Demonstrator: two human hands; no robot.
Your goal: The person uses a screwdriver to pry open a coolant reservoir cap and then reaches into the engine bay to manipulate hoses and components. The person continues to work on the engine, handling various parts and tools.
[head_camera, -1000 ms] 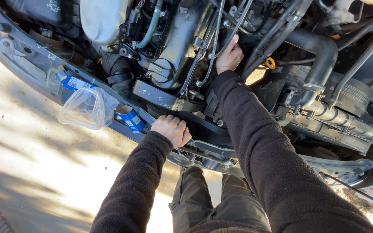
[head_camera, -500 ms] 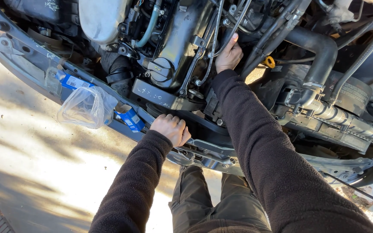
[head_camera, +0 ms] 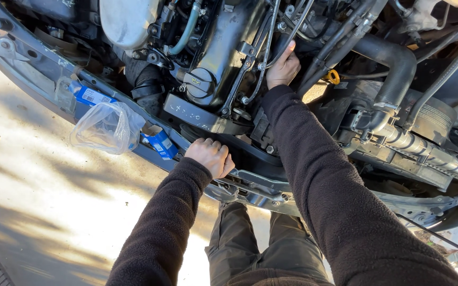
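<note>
black engine [head_camera: 223, 58] in the open bay | right hand [head_camera: 283, 68] reaches among its hoses, grip hidden, cannot tell | left hand [head_camera: 211, 156] curled over front crossmember [head_camera: 261, 193] edge | blue boxes [head_camera: 160, 140] near it

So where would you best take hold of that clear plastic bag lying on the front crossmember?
Probably by the bunched, crumpled upper edge of the clear plastic bag, where it lies against the front crossmember beside the blue box. Come from the pavement side, since its loose body hangs outward there and engine parts crowd the other side. The left hand is nearest.
</note>
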